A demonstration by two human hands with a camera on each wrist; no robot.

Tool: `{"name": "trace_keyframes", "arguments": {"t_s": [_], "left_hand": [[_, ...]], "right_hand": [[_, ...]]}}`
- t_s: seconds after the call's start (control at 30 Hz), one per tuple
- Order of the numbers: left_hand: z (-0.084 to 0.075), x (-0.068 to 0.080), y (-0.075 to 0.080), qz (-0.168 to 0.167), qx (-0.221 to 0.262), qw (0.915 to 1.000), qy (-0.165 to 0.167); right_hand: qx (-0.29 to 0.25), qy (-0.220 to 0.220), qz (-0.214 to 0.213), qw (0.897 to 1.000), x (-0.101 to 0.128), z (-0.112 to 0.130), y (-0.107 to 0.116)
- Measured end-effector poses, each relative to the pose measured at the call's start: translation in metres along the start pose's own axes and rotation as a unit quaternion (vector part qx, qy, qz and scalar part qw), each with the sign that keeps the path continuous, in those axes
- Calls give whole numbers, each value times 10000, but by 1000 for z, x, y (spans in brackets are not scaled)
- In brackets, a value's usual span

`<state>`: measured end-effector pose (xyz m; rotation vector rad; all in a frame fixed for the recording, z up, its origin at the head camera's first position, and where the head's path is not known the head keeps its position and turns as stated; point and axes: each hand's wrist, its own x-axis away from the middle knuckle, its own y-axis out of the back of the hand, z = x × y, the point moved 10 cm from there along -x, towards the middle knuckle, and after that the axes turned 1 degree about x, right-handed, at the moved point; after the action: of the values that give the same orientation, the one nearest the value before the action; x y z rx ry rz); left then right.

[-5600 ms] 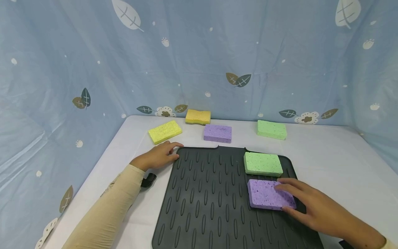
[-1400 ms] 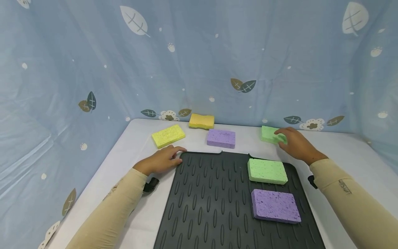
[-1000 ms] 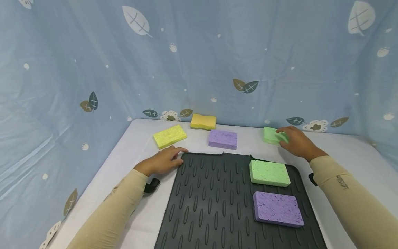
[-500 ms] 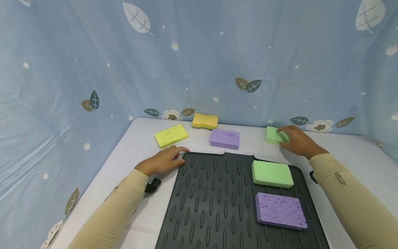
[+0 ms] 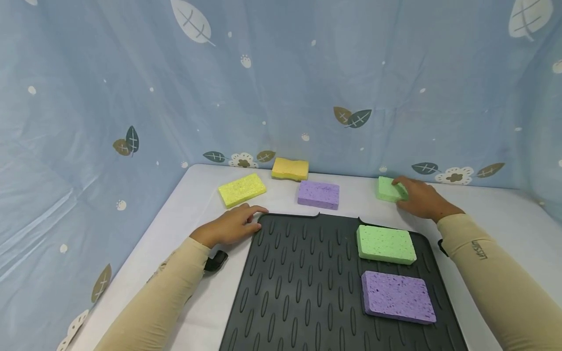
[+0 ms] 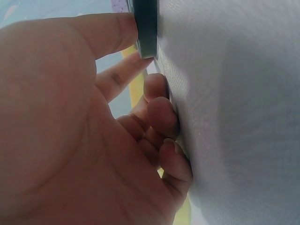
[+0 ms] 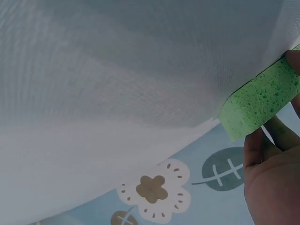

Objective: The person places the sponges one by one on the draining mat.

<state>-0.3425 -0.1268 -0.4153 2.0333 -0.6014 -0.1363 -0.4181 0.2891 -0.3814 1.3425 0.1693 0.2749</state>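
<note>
My right hand [image 5: 403, 188] reaches to the back right of the white table and grips a light green sponge [image 5: 387, 189]. The right wrist view shows that sponge [image 7: 260, 110] pinched between thumb and fingers [image 7: 260, 143], just off the table. My left hand [image 5: 248, 218] rests on the table at the far left corner of a black ribbed mat [image 5: 298, 282]. Its thumb touches the mat's edge [image 6: 146, 28] and its fingers [image 6: 161, 115] curl loosely against the table. On the mat lie a second green sponge [image 5: 385, 244] and a purple sponge [image 5: 397, 297].
Behind the mat lie a yellow sponge [image 5: 242, 189], an orange-yellow sponge [image 5: 290, 168] and another purple sponge [image 5: 318, 194]. A blue patterned curtain [image 5: 281, 83] closes in the back and sides. A small black object [image 5: 215, 261] lies by my left forearm.
My right hand left the purple sponge on the mat and reached the far green sponge, where it has stayed for the last second. The left hand has not moved.
</note>
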Motion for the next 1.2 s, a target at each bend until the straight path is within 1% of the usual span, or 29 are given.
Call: {"name": "trace_keyframes", "arguments": {"t_s": [0.37,0.57,0.83,0.97,1.2], "left_hand": [[-3,-1,1,18,47,10000,8],[-5,-1,-2,62,31,10000,-25],[-2,-1,-2,50,24,10000,60],[0,-1,-1,33,10,10000,40],[3,-1,-1,30,6,10000,63]], "right_hand": [[50,104,-181,9998,3,2,6],[20,34,-160,9999,5,-3,3],[351,2,-213,9992,9,-5,5],[476,-43,-222,9986,10,-6,6],[29,-69,-79,9999,13,-6,3]]}}
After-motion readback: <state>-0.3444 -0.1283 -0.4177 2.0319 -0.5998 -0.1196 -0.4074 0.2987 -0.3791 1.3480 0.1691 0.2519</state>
